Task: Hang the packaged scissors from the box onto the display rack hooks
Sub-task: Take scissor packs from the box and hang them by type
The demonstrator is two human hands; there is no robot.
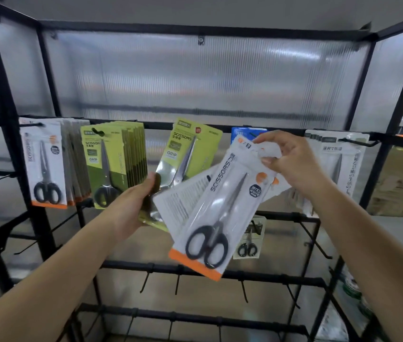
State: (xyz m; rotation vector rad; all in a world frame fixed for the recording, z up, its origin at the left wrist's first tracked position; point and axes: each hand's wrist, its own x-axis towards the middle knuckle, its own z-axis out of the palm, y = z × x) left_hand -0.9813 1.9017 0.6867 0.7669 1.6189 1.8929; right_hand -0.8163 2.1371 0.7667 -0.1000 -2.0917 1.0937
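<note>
I am pinching the top edge of a white card-backed scissors pack with an orange bottom band and black-handled scissors under clear plastic (216, 213) with my right hand (291, 161), thumb and curled fingers closed on its hanging tab, at about two o'clock from centre. The pack is hanging tilted, its orange end pointing toward seven o'clock. Behind it, my left hand (133, 208) is gripping a fanned bundle: a glossy green scissors pack printed "SCISSORS" and "GRIP" (190, 154) leaning toward one o'clock, and white packs showing their ribbed backs (183, 201). My thumb is lying across the green card's lower left edge; the fingers are hidden behind the bundle.

On the black metal display rack (220, 274), at nine o'clock, a row of matching white and orange packs (47, 169) is hanging from a hook, and just beside it a thick row of green packs (111, 166). At three o'clock, pale grey packs with dark lettering (338, 166) are hanging on a black wire hook (361, 142). A small cream pack with small black scissors (248, 240) is hanging lower, near five o'clock. Frosted ribbed plastic sheeting (208, 77) is backing the rack.
</note>
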